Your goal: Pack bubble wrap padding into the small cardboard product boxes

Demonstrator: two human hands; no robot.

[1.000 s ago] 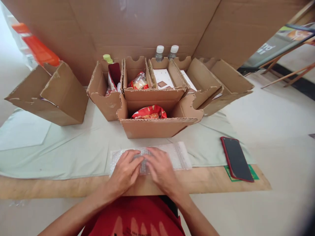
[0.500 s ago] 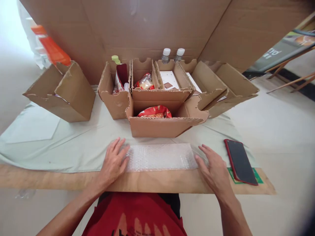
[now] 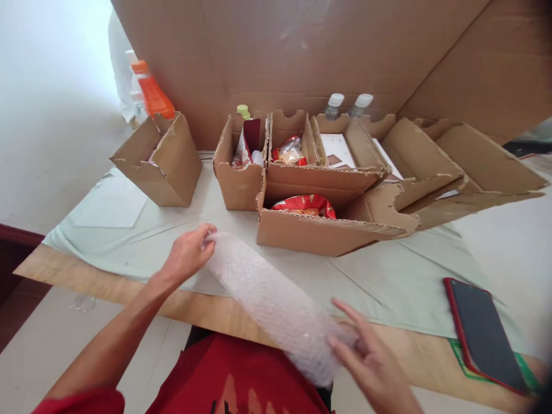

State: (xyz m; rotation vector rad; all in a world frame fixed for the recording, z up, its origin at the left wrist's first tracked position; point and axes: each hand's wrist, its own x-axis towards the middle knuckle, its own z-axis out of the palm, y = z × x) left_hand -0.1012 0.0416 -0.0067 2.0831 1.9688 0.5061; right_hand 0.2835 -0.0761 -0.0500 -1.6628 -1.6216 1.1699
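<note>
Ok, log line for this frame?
left hand: grips bubble wrap end | right hand: at other end | wrap: lifted, tilted | phone: right

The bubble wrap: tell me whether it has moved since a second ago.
Yes. The bubble wrap lay flat, parallel to the front box; now both hands hold it lifted and slanted.

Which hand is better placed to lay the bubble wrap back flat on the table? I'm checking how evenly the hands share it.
Left, probably. The left hand grips the far end of the bubble wrap over the cloth; the right hand holds the near end past the table edge.
</note>
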